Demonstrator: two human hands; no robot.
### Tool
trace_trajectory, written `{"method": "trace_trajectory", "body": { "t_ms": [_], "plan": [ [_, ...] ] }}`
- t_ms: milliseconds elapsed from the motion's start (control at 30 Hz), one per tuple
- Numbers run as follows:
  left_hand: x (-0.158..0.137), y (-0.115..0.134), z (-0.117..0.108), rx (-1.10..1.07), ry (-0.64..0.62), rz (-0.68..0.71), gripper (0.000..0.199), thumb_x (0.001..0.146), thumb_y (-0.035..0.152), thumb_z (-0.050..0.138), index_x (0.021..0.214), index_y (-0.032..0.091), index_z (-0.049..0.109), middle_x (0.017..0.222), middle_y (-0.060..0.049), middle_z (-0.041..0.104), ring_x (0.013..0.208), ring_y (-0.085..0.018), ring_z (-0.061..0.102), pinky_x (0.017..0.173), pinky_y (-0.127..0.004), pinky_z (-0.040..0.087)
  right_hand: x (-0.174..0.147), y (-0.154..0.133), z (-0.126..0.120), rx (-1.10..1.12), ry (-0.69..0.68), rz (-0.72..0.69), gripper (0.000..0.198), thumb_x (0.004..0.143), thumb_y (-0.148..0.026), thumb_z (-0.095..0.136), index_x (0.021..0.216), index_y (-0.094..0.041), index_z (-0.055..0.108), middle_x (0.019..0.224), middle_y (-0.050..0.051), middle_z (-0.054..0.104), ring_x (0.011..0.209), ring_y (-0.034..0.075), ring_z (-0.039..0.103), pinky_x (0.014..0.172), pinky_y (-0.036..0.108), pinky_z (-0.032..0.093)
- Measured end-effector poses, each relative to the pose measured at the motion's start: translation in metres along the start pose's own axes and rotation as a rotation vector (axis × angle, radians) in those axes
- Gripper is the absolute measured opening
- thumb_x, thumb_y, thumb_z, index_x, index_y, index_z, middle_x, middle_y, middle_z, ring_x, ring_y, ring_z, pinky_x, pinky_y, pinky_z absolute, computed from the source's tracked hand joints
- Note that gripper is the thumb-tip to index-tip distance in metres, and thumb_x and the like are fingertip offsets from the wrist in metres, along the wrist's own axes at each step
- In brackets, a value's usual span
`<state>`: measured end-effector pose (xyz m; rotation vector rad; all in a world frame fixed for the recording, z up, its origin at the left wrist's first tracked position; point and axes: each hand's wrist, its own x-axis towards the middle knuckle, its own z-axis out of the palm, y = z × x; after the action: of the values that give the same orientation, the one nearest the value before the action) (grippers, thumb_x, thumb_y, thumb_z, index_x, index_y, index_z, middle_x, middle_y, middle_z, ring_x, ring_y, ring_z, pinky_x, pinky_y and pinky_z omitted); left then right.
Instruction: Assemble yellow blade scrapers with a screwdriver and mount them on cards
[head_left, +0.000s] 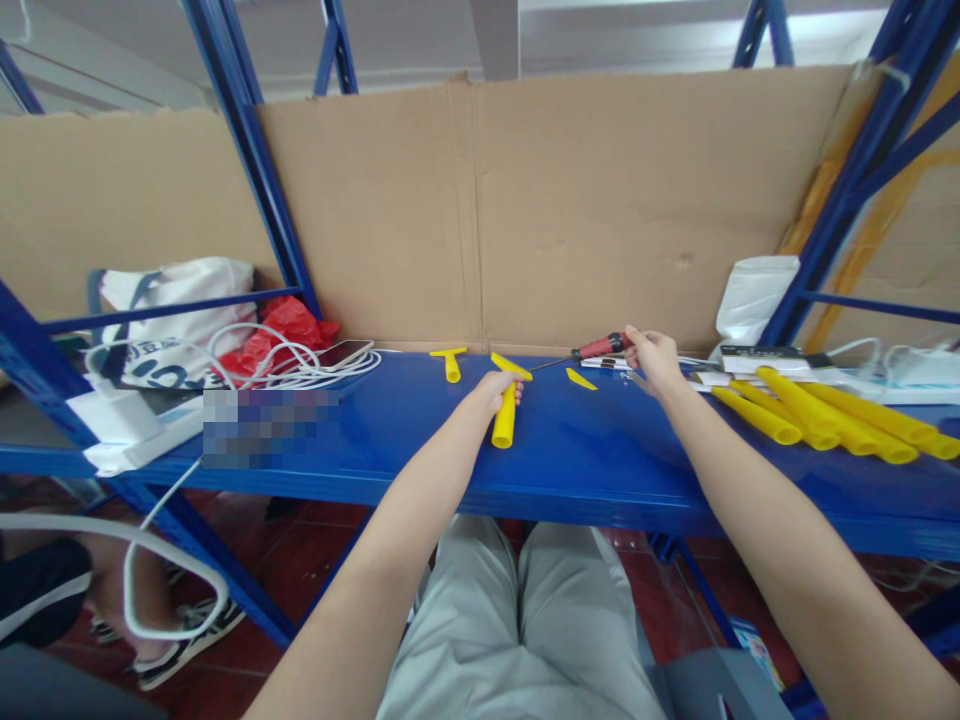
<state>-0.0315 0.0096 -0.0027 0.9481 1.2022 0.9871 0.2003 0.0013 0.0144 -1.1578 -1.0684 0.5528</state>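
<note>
My left hand [504, 388] is closed around a yellow T-shaped plastic piece [504, 428], its tube end toward me and its flat crosspiece at the far end. In my right hand [654, 357] is a screwdriver with a red and black handle [600, 347]. Its thin shaft points left, and the tip is near the crosspiece; I cannot tell whether they touch. A second yellow T-shaped piece [451, 366] lies to the left of my left hand. Between my hands, a flat yellow pointed piece [580, 379] rests on the blue tabletop [570, 450].
Several yellow tubes [817, 420] are piled at the right. Small metal bits [625, 377] lie by my right hand. At the left are white cables [322, 370], a red plastic bag [289, 328], a white cloth bag [180, 310] and a power strip [165, 430]. Cardboard [585, 220] stands behind.
</note>
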Motion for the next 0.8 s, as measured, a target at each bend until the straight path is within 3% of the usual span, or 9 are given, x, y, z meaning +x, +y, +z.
{"method": "trace_trajectory", "body": {
  "t_ms": [500, 800],
  "plan": [
    [-0.0064, 0.0018, 0.0023, 0.029, -0.02, 0.008, 0.014, 0.086, 0.003, 0.044, 0.082, 0.013, 0.052, 0.045, 0.007, 0.041, 0.033, -0.006, 0.035, 0.036, -0.017, 0.029, 0.0012, 0.0051, 0.0015, -0.036, -0.022, -0.019, 0.031, 0.077, -0.041, 0.06, 0.06, -0.021, 0.042, 0.047, -0.004, 0.043, 0.04, 0.009, 0.037, 0.04, 0.023, 0.03],
    [-0.0042, 0.0006, 0.0015, -0.036, -0.031, -0.008, 0.013, 0.084, 0.003, 0.05, 0.077, 0.014, 0.051, 0.045, 0.007, 0.041, 0.031, -0.005, 0.034, 0.034, -0.016, 0.028, 0.0011, 0.0049, 0.0012, -0.038, -0.021, -0.017, 0.032, 0.078, -0.041, 0.059, 0.06, -0.022, 0.042, 0.045, -0.004, 0.042, 0.04, 0.009, 0.036, 0.04, 0.023, 0.028]
  ]
}}
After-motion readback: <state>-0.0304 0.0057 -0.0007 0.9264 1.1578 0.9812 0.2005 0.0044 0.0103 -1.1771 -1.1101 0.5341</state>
